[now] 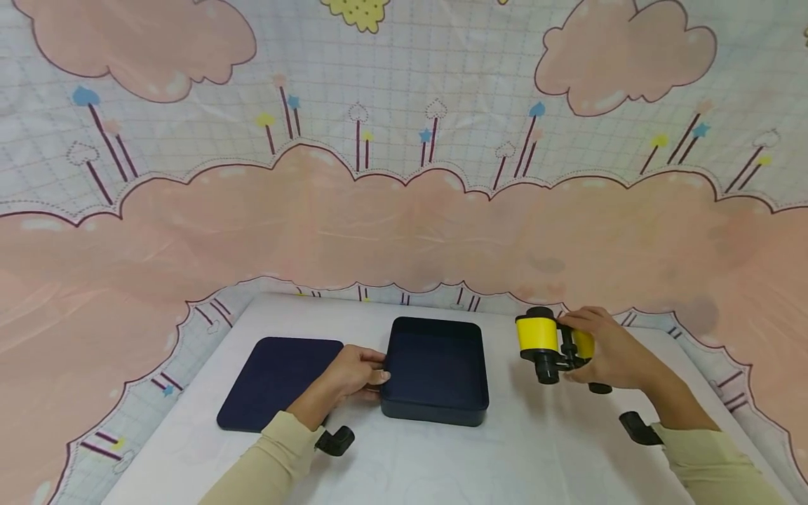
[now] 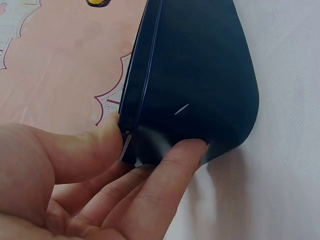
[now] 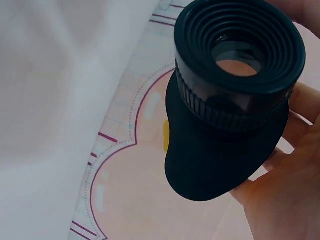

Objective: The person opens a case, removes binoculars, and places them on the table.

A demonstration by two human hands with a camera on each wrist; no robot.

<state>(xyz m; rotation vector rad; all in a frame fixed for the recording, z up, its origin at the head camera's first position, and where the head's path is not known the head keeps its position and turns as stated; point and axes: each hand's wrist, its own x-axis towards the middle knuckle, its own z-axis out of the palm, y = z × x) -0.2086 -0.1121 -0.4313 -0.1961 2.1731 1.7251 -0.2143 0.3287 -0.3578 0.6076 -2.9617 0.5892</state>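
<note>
Yellow-and-black binoculars are held up above the right part of the table by my right hand, its fingers around the far barrel. Their black eyepiece end fills the middle of the right wrist view. With thumb at the rim and fingers against the outer wall, my left hand grips the left side of an open dark navy box. The box wall shows close up in the left wrist view. Left of it lies a flat dark lid, partly covered by my left hand and forearm.
A white cloth covers the table. Behind and around it hangs a backdrop printed with peach clouds. A black wrist device sits at my left wrist, and another black device at my right.
</note>
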